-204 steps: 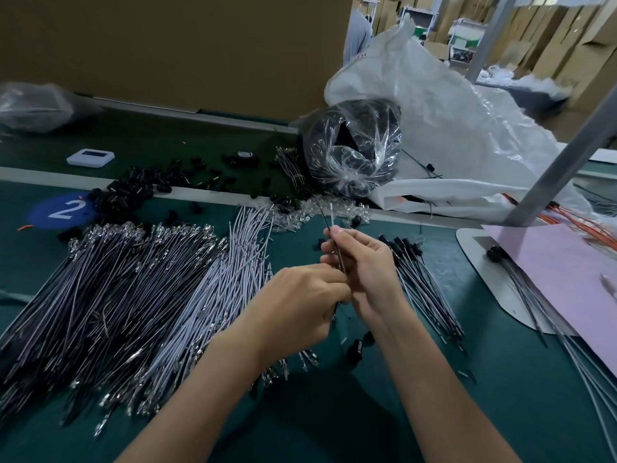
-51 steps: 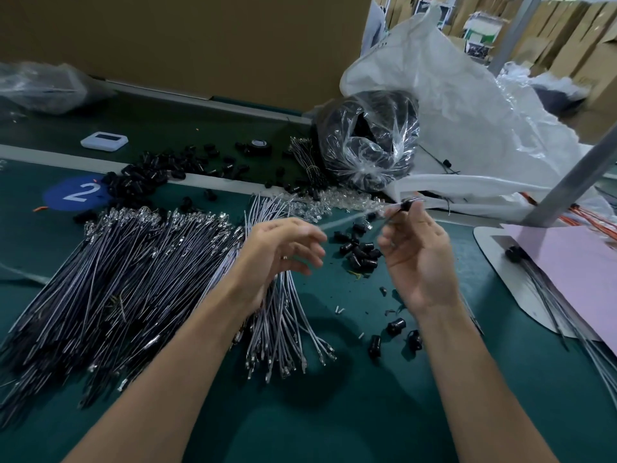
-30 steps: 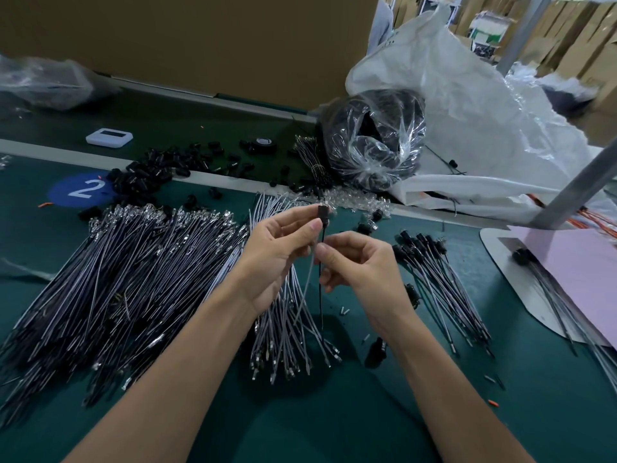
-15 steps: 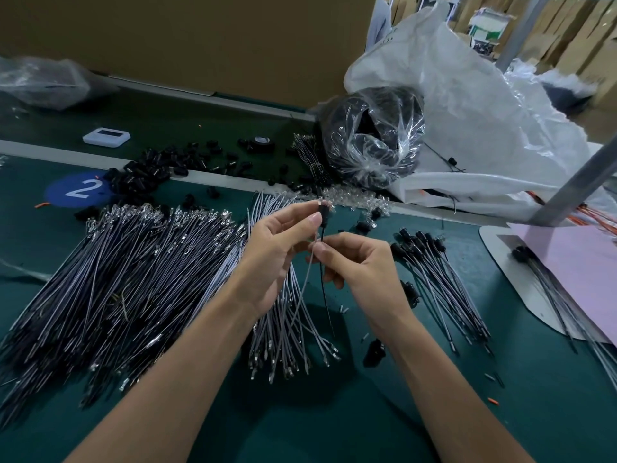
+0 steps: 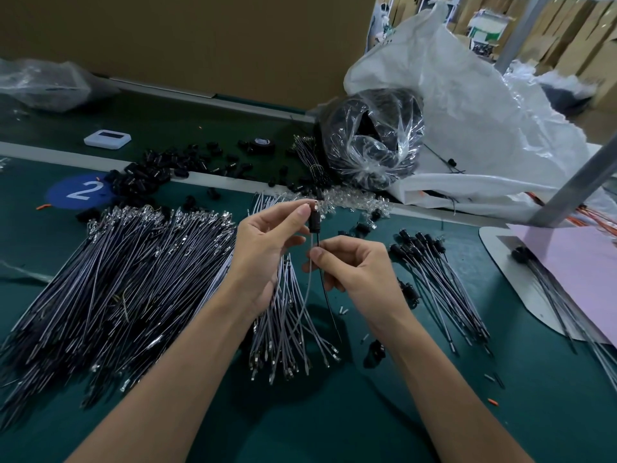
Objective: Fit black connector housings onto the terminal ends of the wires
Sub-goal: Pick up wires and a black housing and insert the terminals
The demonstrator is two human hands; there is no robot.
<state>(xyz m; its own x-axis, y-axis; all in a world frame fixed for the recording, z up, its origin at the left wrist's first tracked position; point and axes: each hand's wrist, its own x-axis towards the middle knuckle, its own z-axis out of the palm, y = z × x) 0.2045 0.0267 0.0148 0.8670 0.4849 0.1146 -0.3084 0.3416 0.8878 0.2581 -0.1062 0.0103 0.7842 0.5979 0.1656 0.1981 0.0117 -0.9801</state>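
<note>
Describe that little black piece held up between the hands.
The housing is a small, black, plastic-looking block, held upright. The left hand pinches it at the fingertips. Two wires, one pale, one black, hang from its lower end; the right hand pinches them just below.

One left hand (image 5: pixel 263 242) and one right hand (image 5: pixel 360 275) are holding one small black plastic connector housing (image 5: pixel 314 222) and two thin wires (image 5: pixel 306 295), one grey, one black. Three wire heaps (image 5: pixel 117 279) are lying on the near green mat (image 5: pixel 334 416), strands beyond counting. One white rectangular device (image 5: pixel 107 139), one round blue numbered sticker (image 5: pixel 78 192) and one pink paper sheet (image 5: pixel 574 262) are lying around.
</note>
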